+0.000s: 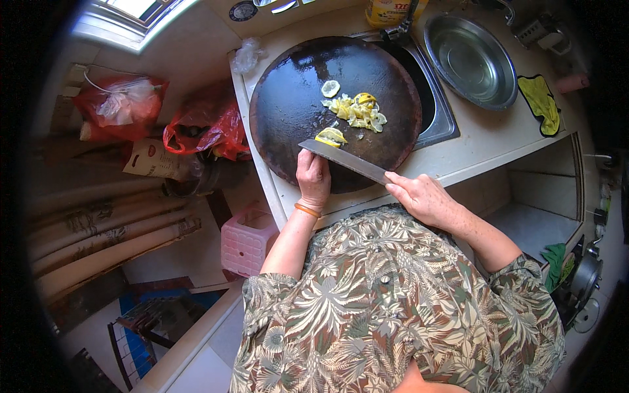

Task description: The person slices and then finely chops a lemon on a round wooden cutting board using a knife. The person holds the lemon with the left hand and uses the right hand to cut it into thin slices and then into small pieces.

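My right hand grips a broad-bladed kitchen knife, its blade slanting up and left over the near part of a round dark chopping board. My left hand, fingers curled, is at the blade's far end; the blade hides its fingertips, so I cannot tell whether they hold anything. Just beyond the blade lies a cut piece of lemon with yellow rind. Farther up the board are a heap of chopped lemon, a larger rind piece and one round lemon slice.
The board overlaps a steel sink. Right of it stand a metal basin holding liquid and a yellow-green cloth. Red plastic bags hang left of the counter, above a pink plastic stool. A crumpled clear bag lies at the counter's left edge.
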`<state>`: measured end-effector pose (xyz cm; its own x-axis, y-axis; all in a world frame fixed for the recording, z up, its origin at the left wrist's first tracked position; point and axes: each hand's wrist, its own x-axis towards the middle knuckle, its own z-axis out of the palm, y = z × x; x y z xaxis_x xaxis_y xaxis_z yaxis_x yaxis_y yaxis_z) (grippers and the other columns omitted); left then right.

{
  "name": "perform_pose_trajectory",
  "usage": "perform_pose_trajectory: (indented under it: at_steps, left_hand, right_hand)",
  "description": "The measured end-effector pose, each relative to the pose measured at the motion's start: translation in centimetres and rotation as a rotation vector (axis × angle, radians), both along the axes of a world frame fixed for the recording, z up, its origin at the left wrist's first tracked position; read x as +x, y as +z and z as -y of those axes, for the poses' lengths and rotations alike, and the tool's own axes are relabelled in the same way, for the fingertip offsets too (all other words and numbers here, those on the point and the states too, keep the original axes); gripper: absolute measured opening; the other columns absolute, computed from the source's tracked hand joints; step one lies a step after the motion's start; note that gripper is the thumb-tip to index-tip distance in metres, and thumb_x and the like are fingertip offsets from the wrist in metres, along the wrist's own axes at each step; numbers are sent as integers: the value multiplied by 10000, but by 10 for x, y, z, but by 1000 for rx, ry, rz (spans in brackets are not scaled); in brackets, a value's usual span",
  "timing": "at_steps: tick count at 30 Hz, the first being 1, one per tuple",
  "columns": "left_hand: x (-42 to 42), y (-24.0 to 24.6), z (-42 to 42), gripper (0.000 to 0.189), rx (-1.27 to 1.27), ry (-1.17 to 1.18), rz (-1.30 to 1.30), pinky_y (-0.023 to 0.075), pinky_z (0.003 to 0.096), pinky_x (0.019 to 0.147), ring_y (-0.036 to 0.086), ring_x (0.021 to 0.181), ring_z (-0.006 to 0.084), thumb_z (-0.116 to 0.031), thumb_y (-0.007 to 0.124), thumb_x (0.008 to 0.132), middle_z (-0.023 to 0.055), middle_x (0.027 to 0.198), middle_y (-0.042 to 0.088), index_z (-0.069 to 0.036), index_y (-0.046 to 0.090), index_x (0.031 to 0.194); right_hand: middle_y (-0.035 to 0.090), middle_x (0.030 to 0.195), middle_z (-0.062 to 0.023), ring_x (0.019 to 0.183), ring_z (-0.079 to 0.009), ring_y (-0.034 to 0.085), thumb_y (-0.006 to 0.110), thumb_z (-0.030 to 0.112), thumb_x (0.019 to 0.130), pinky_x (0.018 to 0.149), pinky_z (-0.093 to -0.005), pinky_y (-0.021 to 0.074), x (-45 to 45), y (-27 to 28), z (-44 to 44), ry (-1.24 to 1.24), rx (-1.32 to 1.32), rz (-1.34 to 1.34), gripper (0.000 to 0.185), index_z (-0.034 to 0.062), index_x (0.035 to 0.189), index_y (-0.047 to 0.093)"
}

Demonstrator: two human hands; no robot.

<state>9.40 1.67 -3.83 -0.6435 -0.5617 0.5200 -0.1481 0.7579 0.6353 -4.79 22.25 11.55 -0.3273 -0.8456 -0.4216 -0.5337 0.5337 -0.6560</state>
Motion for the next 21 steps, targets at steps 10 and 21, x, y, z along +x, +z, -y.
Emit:
perform_pose_trajectory:
  at_steps: [10, 21]
  left_hand:
    - [1, 6, -1, 213, -4, -22, -3, 516, 416, 878, 628, 997, 365, 83, 646, 785, 171, 1040, 656, 18, 679, 985]
    - [-3, 5, -4, 182, -2, 11, -4, 520, 414, 830, 620, 946, 356, 68, 658, 787, 167, 1017, 640, 11, 663, 959]
  right_hand:
    - [651, 1065, -245, 1045, -422, 589, 411, 391, 1026, 892, -505, 474, -14, -13, 29, 80, 34, 106, 470, 10, 1232, 593]
    - [653, 1064, -234, 1049, -431, 603, 368, 421, 1021, 903, -523, 483, -7, -55, 109, 172, -149, -3, 445, 98, 1183, 627]
